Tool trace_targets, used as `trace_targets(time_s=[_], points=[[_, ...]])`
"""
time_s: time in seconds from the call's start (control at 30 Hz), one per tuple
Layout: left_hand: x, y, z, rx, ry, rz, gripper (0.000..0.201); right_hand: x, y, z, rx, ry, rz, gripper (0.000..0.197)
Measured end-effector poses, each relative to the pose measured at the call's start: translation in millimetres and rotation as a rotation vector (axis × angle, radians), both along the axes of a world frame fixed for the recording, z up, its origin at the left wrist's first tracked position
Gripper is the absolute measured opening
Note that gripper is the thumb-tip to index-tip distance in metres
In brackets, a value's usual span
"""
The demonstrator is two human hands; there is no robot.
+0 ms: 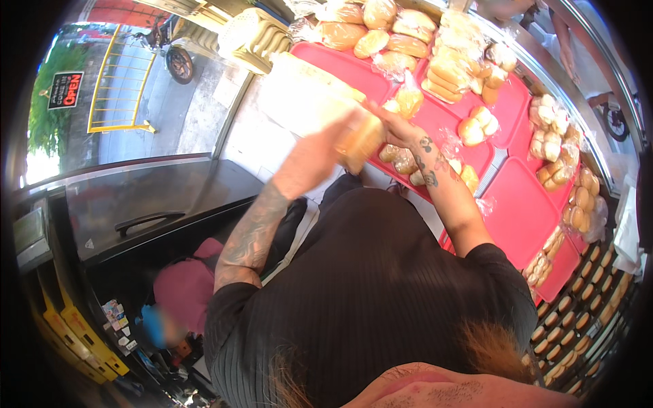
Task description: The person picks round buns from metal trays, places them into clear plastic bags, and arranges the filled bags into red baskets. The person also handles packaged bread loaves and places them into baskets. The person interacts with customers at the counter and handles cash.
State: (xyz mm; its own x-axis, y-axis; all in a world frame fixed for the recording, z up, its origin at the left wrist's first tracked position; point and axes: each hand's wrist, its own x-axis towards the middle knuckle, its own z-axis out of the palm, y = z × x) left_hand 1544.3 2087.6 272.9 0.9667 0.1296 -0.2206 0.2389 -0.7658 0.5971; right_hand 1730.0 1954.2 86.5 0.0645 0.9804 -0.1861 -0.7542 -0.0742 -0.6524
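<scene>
A golden-brown bread loaf (362, 141) is between my two hands, above the near left edge of the red trays. My left hand (311, 160), blurred by motion, grips it from the left. On its other side, my right hand (396, 128) has its fingers against the loaf's upper end. Glare and blur hide whether the loaf is wrapped. Just beyond my hands lies a long, pale shape with a brown edge (309, 85), too washed out to name. Bagged rolls (401, 160) sit close to my right wrist.
Red trays (520, 204) carry several bags of bread (445, 68) and rolls (478, 127). Stacked cream plastic chairs (252, 37) stand at the far left. A black cabinet with a handle (156, 204) and a person in a pink top (180, 292) are at left. Bread racks (578, 319) fill the lower right.
</scene>
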Motion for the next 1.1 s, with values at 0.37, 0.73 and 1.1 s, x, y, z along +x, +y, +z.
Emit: trace_targets(time_s=[0.37, 0.73, 1.1], points=[[-9.5, 22.2, 16.6, -0.446, -0.58, 0.261, 0.074, -71.1, 2.1, -9.6, -0.001, 0.756, -0.249, 0.063], [-39.4, 43.1, 44.5, -0.135, -0.444, 0.59, 0.04, -88.0, -49.1, 51.6, -0.278, -0.176, -0.639, 0.03], [-12.8, 26.5, 63.2, -0.782, -0.375, 0.226, 0.068, -72.9, -69.1, 179.5, 0.033, -0.277, -0.582, 0.073]])
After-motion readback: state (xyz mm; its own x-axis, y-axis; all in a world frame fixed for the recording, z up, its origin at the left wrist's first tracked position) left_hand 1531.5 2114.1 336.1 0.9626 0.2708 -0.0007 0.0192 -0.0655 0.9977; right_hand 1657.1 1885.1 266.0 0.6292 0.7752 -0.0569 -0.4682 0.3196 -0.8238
